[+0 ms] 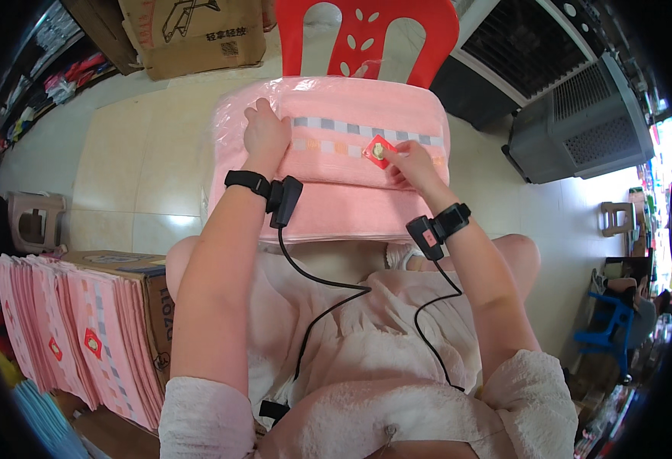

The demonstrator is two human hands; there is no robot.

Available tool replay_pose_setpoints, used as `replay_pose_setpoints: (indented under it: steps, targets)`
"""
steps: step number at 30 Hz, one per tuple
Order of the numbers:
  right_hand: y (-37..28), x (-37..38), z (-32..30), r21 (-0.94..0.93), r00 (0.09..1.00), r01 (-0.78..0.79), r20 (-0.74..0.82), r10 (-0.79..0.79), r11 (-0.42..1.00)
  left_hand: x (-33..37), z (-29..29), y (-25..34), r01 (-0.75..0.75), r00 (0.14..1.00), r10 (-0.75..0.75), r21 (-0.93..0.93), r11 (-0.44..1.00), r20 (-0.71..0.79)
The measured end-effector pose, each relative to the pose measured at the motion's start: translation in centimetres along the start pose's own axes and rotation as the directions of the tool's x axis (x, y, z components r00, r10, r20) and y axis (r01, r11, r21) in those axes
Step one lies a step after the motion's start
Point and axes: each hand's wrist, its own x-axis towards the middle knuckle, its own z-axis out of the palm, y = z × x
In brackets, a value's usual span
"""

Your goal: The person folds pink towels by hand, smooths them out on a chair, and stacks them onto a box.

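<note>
The left forearm point(217, 268) and right forearm point(493, 283) reach forward and lean inward, with the left wrist point(258, 167) and right wrist point(437, 197) well apart. The left grip point(267, 141) shows its back, its fingers loosely bent and pointing forward, their exact hold hard to make out. The right grip point(418, 165) turns inward, digits drawn together in a pinch toward the left, the other fingers curled beneath.

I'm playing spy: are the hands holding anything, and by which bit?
The right hand touches the red tag on its right side; pinched or pressed, I can't tell. The left hand is at the left end of the pink towel; no clear grip.
</note>
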Motion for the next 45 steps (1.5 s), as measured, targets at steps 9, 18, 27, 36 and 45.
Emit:
replay_pose_setpoints:
  steps: [9,18,27,36,45]
  targets:
    - [4.7,1.3,-6.2,-0.606,0.759,-0.011,-0.523,-0.388,0.795,0.4,-1.8,-1.3,0.220,0.851,-0.267,0.154,0.963,0.453]
    - [7.3,2.8,-5.1,-0.232,0.847,0.173,-0.461,-0.265,0.957,-2.5,-0.6,-2.2,0.191,0.895,-0.197,0.054,0.980,0.400]
    - [5.9,1.0,-5.5,0.333,0.930,0.251,-0.344,-0.131,0.909,-3.6,-0.5,-4.0,0.389,0.907,-0.208,-0.539,0.747,0.366]
    - [8.0,-6.5,0.9,0.055,0.988,-0.050,0.150,0.041,0.997,-3.4,-4.0,-8.7,0.240,0.888,-0.139,-0.185,0.953,0.437]
    - [9.7,-9.0,3.1,0.324,0.929,-0.214,0.360,0.089,0.922,-6.3,-5.6,-5.0,0.710,0.700,-0.198,-0.699,0.084,0.687]
